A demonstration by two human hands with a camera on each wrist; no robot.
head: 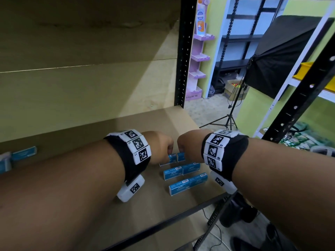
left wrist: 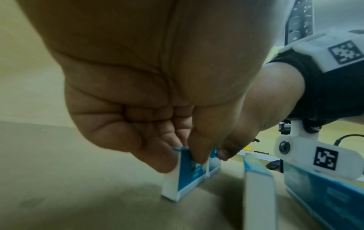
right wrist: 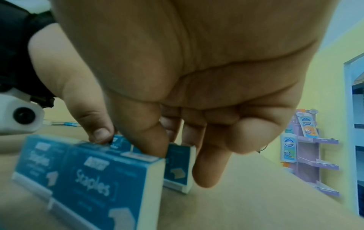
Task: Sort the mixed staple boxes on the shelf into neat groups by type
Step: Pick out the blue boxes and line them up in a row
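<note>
Left hand (head: 159, 147) and right hand (head: 188, 145) each pinch a small staple box (head: 172, 158), lower centre of the shelf (head: 145, 124), behind longer boxes (head: 188, 183). Best: butt edges flush, release gently.

"Staples" in white on the blue staple boxes (right wrist: 92, 183); "FOLLOW ME" on the base of the purple display stand (head: 194, 96); wristband tag codes too small to read.

Green walls (head: 253, 109), purple display stand (head: 196, 69) (tiered), softbox (head: 282, 57).
</note>
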